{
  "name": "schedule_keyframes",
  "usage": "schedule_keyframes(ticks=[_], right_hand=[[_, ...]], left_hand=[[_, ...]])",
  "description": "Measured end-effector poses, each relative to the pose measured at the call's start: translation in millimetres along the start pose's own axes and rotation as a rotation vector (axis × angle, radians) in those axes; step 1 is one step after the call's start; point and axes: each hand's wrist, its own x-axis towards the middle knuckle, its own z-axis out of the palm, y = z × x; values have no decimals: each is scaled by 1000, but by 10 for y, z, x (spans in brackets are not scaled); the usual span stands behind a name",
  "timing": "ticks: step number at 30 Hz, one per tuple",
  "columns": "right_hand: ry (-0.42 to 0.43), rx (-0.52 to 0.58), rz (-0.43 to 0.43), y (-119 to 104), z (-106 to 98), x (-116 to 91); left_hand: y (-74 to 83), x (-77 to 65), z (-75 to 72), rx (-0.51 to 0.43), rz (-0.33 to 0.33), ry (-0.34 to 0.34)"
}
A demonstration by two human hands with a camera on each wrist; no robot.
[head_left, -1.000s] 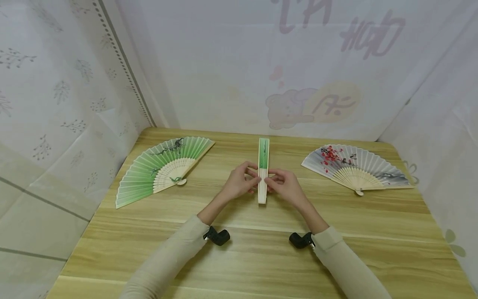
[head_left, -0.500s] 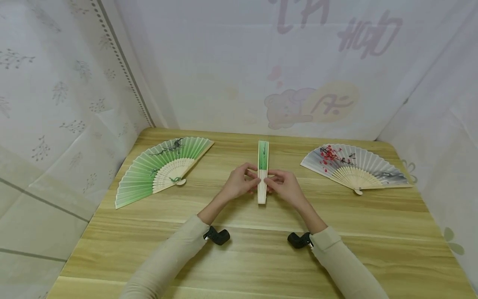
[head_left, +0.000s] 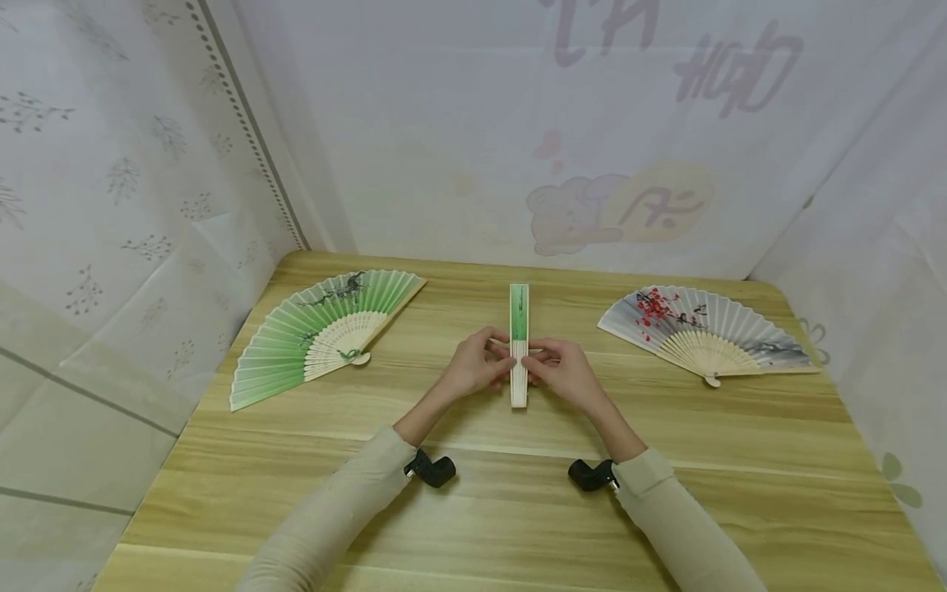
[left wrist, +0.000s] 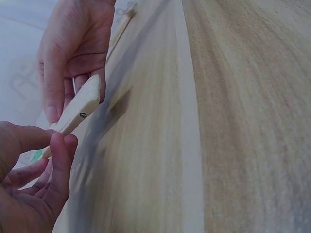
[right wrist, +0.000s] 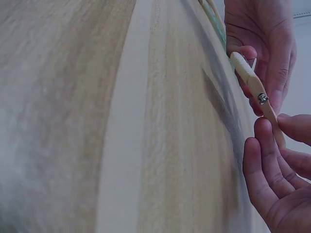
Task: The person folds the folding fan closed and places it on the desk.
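Note:
Both hands hold a folded hand fan (head_left: 519, 316) between them, over the middle of the table. Its upper part shows green, and its pale ribs are stacked close together. My left hand (head_left: 473, 362) pinches the fan's left side between thumb and fingers, while my right hand (head_left: 562, 367) grips its right side at the same height. In the left wrist view, the pale pivot end (left wrist: 86, 99) juts out past the fingers and hangs above its own shadow. A small metal rivet (right wrist: 263, 98) shows on that end in the right wrist view.
On the left lies a spread green fan (head_left: 336, 325) with a dark branch print. A spread grey fan (head_left: 710, 333) with red blossoms lies on the right. Patterned curtains (head_left: 414, 148) surround the wooden table (head_left: 510, 526) at the back and sides.
The folded fan's far green end has come slightly nearer, and the fan now appears a little lower and more upright in the head view. Both hands keep their hold on it.

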Motion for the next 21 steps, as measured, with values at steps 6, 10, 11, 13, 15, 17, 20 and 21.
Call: schedule_keyframes(ticks=[6, 10, 11, 13, 15, 17, 20, 21], right_hand=[[18, 11, 25, 0, 9, -19], [36, 15, 25, -1, 9, -24], [39, 14, 22, 2, 11, -22], [43, 8, 12, 8, 12, -20], [43, 1, 6, 14, 15, -20], [39, -1, 5, 20, 18, -18], [28, -10, -2, 28, 18, -22], [24, -12, -2, 31, 18, -24]], left_hand=[[-31, 2, 14, -34, -3, -5], [-39, 1, 24, -34, -13, -11], [-44, 1, 25, -33, -13, -14], [-54, 1, 24, -32, -11, -18], [-61, -3, 23, -32, -12, -21], [-66, -7, 20, -33, -12, -22], [-66, -17, 17, -24, -16, -23], [-66, -19, 15, -18, -15, -24]])
